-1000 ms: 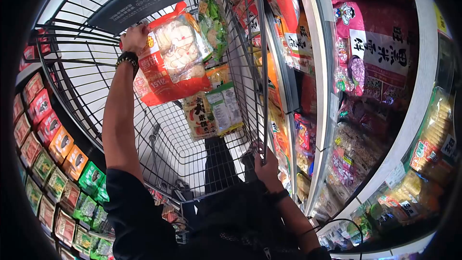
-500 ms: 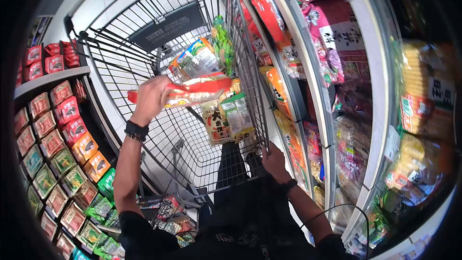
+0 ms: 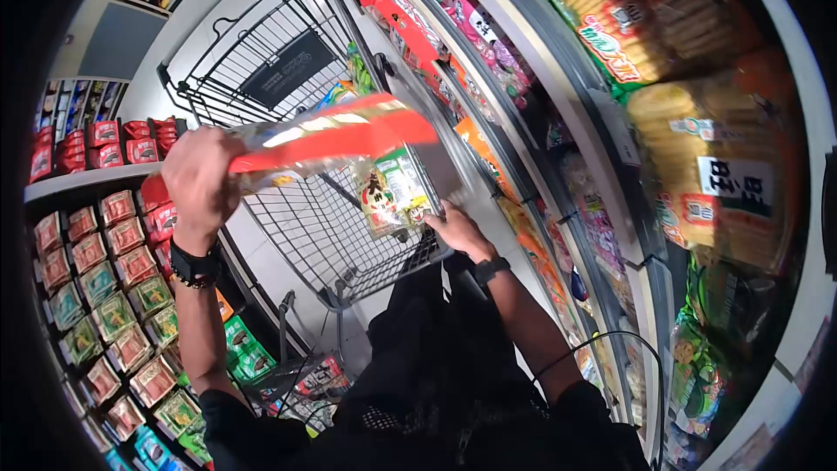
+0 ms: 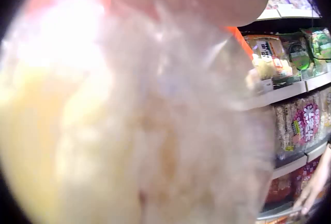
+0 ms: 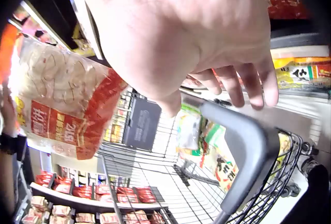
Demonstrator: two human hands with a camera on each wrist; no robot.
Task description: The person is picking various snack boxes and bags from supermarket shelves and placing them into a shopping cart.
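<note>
Since the right hand [image 3: 458, 228] is nearest, start there. It lies at the near edge of the cart [image 3: 301, 240], by the near right corner. From the right wrist view its fingers [image 5: 243, 84] are straight and loose over the grey handle [image 5: 243, 143], not wrapped round it. I cannot tell if they touch it.

Just past that hand, some packets [image 3: 388, 196] stand inside the cart against its right side, close to the near right corner.

Above them is the big bag [image 3: 349, 126]. It is red and see-through, with pale snacks inside. It hangs in the air over the near half of the cart, lying almost flat, well above the wire floor. The left hand [image 3: 199, 179] grips it by one end, fingers curled round that end, out past the cart's left edge. In the left wrist view the bag [image 4: 129, 120] is so close that it is just a blur.

Further on, a green packet [image 3: 359, 74] stands in the far right corner. Full shelves [image 3: 715, 166] stand on the right, and small red and green packs [image 3: 105, 262] are on the left.

I think the bag could slip, because it is long and held at one end only. That end is outside the left edge, so it might drop on the floor. The snacks could crack too. With the right hand so loose, a bump could make the cart roll.
</note>
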